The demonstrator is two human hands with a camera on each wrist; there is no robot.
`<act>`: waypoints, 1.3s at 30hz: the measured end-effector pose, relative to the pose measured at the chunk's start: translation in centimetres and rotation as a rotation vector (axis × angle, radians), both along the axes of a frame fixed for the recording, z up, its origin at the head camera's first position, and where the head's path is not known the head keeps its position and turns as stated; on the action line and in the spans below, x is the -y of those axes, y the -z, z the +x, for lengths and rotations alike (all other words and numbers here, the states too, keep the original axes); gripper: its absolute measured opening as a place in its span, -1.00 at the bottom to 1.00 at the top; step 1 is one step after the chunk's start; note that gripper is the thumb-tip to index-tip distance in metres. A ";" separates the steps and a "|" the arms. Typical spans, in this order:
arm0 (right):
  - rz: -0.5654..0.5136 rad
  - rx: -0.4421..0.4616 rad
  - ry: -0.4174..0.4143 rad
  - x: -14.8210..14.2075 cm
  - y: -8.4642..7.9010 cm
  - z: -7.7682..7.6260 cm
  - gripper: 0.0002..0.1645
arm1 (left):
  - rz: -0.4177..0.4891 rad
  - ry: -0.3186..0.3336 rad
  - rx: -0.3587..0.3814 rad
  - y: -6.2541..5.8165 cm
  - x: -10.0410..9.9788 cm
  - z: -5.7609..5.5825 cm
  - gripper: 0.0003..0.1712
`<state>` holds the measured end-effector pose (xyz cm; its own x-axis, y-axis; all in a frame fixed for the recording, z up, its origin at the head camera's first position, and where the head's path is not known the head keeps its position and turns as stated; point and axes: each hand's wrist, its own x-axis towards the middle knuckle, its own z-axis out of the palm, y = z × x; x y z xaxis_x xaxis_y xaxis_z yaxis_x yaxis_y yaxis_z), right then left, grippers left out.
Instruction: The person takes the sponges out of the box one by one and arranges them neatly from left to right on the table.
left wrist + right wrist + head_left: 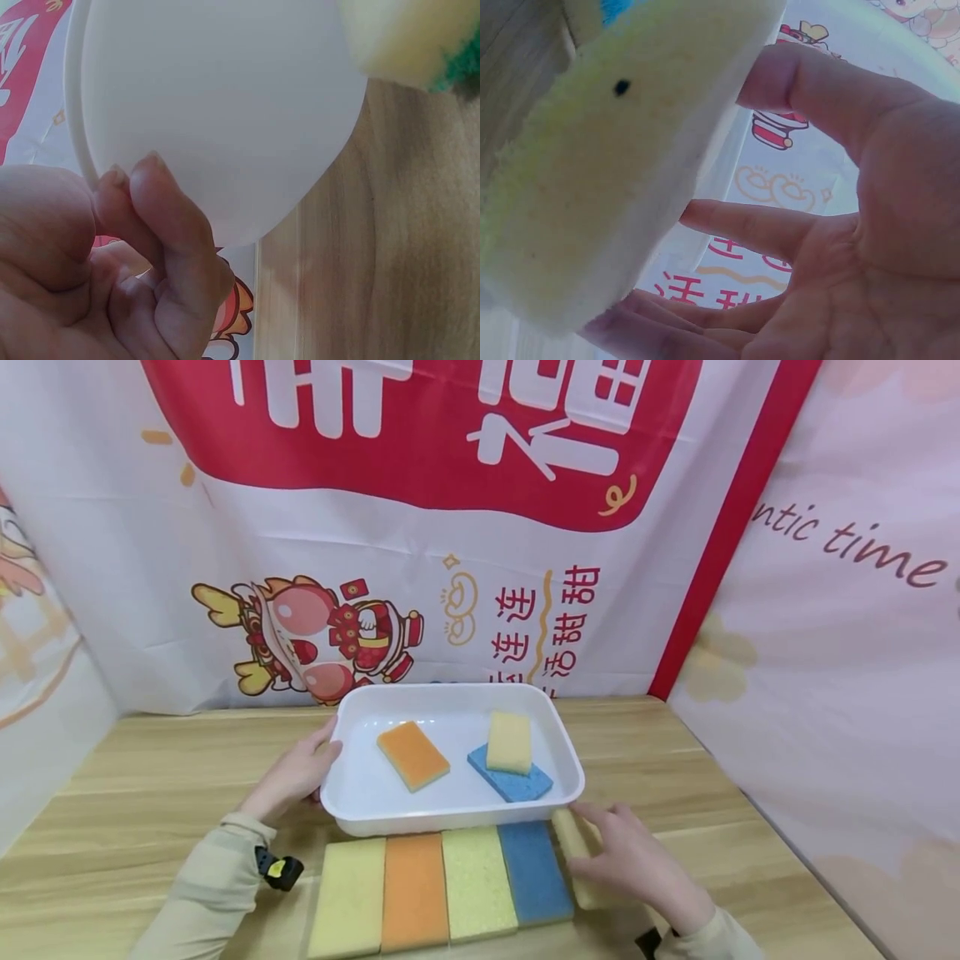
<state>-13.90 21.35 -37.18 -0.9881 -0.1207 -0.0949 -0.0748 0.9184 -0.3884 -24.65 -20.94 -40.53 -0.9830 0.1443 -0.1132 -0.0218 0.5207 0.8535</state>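
Note:
My left hand (294, 772) grips the left end of a white plastic tray (450, 817). In the left wrist view its bent fingers (176, 217) lie against the tray's outer wall, close under the rim. My right hand (637, 858) holds a pale yellow sponge (581, 839) by its edges, tilted, beside the tray's front right corner. The right wrist view shows this sponge (615, 172) up close, with a small dark spot on it, between thumb and fingers. Inside the tray lie an orange sponge (413, 755) and a cream sponge (509, 739) resting partly on a blue one (517, 783).
In front of the tray, several sponges lie side by side: yellow (348, 897), orange (415, 893), speckled yellow (478, 881) and blue (536, 872). They rest on a wood-grain table (667, 760). Printed cloth (420, 552) hangs behind it and along both sides.

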 end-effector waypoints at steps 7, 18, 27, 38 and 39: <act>-0.026 -0.044 -0.067 -0.4 0.7 -0.3 -0.21 | 0.003 0.003 0.005 -0.2 0.0 0.1 -0.30; -0.011 -0.060 -0.039 -0.2 1.4 -0.3 -0.35 | 0.005 0.002 -0.002 -0.1 0.0 0.0 -0.31; -0.003 -0.099 -0.048 -0.1 1.8 -0.4 -0.37 | 0.009 -0.005 0.007 -0.1 0.0 0.1 -0.31; -0.007 -0.085 -0.057 0.0 2.0 -0.5 -0.36 | 0.001 0.000 0.008 -0.1 0.0 0.0 -0.29; -0.006 -0.084 -0.055 0.1 2.0 -0.5 -0.36 | 0.002 0.000 0.006 -0.1 0.0 0.0 -0.29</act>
<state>-14.36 21.27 -39.18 -0.9844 -0.1753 -0.0114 -0.1576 0.9096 -0.3844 -24.68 -20.95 -40.46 -0.9824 0.1445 -0.1187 -0.0269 0.5190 0.8543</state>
